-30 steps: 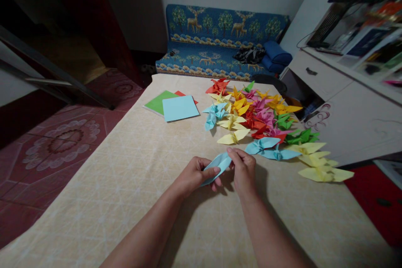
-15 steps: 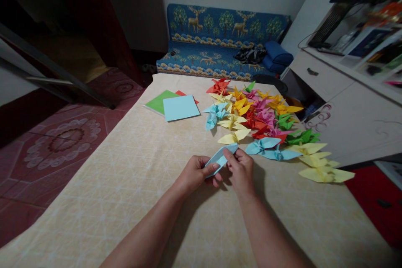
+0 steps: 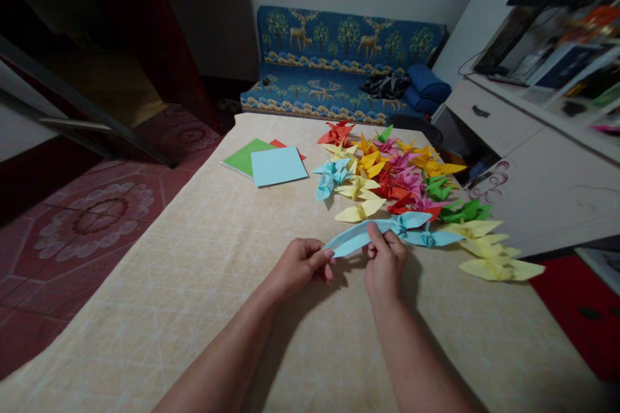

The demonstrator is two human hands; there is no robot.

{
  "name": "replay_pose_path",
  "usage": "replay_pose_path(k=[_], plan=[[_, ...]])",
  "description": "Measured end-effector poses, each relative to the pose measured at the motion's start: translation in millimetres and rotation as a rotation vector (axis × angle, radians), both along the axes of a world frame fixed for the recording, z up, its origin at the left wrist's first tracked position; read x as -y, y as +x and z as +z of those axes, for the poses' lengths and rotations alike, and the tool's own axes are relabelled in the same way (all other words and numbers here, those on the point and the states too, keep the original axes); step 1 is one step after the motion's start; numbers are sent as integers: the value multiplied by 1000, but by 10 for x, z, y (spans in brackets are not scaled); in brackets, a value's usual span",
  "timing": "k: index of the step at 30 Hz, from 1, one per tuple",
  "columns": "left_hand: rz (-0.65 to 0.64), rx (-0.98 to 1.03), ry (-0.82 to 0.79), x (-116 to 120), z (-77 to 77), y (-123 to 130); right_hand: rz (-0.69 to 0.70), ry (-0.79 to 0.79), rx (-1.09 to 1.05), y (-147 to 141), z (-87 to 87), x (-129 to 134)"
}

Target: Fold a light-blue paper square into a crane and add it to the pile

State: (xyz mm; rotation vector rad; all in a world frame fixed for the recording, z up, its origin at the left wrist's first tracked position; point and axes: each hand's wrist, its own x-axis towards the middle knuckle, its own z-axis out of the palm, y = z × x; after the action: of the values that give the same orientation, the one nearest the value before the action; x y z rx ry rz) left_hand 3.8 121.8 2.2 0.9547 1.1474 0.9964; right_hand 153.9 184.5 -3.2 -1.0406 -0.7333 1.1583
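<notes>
Clearly, blue paper [image 3: 352, 241] in both hands [image 3: 301, 261] [image 3: 386, 264].

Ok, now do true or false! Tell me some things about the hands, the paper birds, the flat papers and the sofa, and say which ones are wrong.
1. The left hand and the right hand both touch the folded blue paper. True.
2. The paper birds are all yellow. False: there are red, orange, pink, green and blue ones too.
3. Bits of a green sheet and a red sheet stick out from under the flat blue sheet. True.
4. Those flat sheets are to the right of the birds. False: they are to the left.
5. The sofa has deer on it. True.
</notes>
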Motion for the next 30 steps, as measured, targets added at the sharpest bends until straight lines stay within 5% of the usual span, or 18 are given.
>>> replay_pose_path(k=[4, 10, 17, 20, 24, 27, 30], plan=[[24, -104, 16, -18, -3, -88, -55, -71, -55, 65, 3, -81], [406, -332, 263, -25, 48, -110, 196, 12, 173, -39, -61, 45], [181, -602, 322, 39, 40, 41, 460, -8, 270, -261, -66, 283], [119, -612, 289, 34, 5, 47, 380, -16, 214, -225, -62, 234], [97, -625, 273, 21, -18, 22, 93, -43, 67, -59, -52, 41], [172, -579, 259, 18, -23, 15, -130, 13, 24, 61, -47, -79], [278, -373, 186, 18, -2, 30, -217, 158, 223, 103, -48, -81]])
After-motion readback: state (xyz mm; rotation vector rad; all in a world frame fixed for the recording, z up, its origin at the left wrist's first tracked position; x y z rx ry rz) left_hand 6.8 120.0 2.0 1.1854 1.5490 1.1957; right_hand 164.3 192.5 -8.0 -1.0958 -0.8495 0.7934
